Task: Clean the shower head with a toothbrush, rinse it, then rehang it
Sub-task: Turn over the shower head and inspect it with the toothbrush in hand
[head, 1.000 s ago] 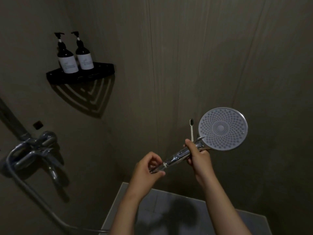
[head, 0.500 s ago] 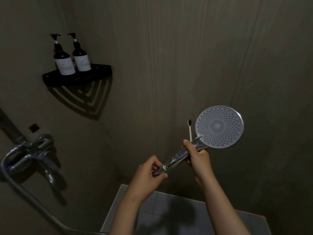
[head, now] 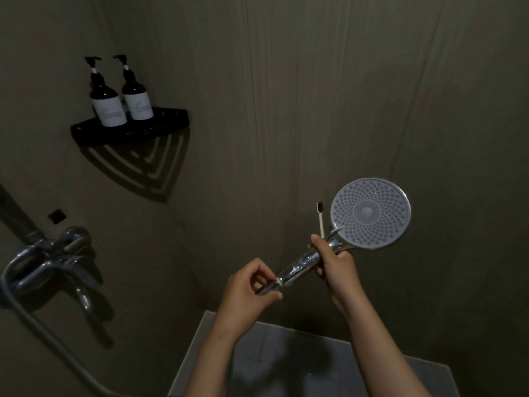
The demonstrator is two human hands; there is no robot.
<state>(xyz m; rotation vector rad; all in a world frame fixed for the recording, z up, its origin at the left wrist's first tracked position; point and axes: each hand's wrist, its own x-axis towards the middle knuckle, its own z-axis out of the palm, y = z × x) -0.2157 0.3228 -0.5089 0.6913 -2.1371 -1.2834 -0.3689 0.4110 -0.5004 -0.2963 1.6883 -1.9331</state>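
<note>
At far left the chrome mixer tap [head: 48,262] is showing no running water, so rinsing seems not yet begun, and rehanging is waiting too. Right of it, a black corner shelf [head: 160,124] is carrying two dark pump bottles [head: 108,106], upright and side by side; how full they are cannot be told. Next, the left hand [head: 249,287] is pinching the lower end of the handle of the shower head [head: 370,213]. The right hand [head: 335,262] is gripping that handle near the neck, clamping a toothbrush [head: 321,220] along with it. The bristles are pointing up just beside the spray face, not touching it, so no scrubbing is happening at this moment.
</note>
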